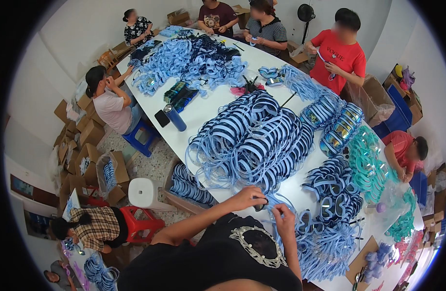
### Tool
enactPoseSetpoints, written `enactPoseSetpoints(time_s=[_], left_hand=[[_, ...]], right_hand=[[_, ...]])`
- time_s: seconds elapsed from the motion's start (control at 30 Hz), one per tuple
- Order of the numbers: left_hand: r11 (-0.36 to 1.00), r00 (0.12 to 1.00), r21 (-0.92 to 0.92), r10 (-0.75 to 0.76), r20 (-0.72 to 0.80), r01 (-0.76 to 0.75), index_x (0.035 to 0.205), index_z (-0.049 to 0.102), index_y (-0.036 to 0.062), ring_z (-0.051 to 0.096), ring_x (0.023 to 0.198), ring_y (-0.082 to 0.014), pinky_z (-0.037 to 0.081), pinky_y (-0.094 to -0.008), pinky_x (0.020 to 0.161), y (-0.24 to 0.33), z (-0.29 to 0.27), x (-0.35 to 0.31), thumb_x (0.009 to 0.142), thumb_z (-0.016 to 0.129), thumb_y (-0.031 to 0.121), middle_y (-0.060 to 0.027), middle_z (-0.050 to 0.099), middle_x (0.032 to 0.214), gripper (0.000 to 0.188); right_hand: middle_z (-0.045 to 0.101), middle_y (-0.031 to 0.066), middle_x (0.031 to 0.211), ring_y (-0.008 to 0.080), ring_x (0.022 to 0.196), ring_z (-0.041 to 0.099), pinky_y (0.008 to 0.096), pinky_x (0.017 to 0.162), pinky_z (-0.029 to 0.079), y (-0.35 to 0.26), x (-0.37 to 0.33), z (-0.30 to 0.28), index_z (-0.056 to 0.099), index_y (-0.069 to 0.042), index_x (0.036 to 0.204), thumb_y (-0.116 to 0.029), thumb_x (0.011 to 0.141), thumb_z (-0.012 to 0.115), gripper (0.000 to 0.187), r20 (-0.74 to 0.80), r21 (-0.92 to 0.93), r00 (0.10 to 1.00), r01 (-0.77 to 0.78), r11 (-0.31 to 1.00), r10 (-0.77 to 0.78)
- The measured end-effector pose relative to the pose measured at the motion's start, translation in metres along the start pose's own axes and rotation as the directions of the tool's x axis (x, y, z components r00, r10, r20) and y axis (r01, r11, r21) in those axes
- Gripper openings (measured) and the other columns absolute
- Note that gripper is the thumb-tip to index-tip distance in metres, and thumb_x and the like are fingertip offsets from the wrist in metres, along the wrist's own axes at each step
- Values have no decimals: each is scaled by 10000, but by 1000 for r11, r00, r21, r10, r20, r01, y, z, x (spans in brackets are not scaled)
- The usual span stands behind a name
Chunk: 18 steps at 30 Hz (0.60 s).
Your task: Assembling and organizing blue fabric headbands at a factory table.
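My shirt [198, 257] fills bottom centre. Above, my left fingers [257, 193] pinch a dark piece [260, 206], my right fingers [279, 211] a blue strap [275, 199].

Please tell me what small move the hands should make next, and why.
Perhaps the right hand should gently straighten the pale strap while the left hand steadies the small dark piece: the left pinches it, and the right is close by, near the strap, though its exact grip is unclear.
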<state>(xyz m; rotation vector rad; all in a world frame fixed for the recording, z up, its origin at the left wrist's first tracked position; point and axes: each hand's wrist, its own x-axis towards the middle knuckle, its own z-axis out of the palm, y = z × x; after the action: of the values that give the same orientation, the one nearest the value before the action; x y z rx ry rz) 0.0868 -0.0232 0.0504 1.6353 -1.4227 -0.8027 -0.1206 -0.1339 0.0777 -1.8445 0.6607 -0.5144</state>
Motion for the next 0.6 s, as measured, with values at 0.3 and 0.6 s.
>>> enactPoseSetpoints(time_s=[0.3, 0.6], left_hand=[[977, 959, -169, -80, 272, 129, 1063, 689, -29, 636, 906, -287, 487, -381, 809, -9, 18, -12, 973, 591, 305, -170, 655, 974, 359], [993, 959, -100, -25, 284, 55, 1078, 676, -36, 620, 922, -331, 473, -404, 815, -15, 29, -28, 943, 598, 296, -189, 616, 980, 367]], right_hand=[[661, 106, 725, 173, 651, 622, 302, 640, 491, 22, -16, 7, 646, 9, 876, -112, 886, 731, 148, 144, -46, 987, -62, 997, 69], [607, 0, 647, 67, 603, 526, 252, 574, 431, 27, -26, 12, 656, 1, 810, -89, 863, 758, 147, 167, 27, 972, -171, 985, 165]])
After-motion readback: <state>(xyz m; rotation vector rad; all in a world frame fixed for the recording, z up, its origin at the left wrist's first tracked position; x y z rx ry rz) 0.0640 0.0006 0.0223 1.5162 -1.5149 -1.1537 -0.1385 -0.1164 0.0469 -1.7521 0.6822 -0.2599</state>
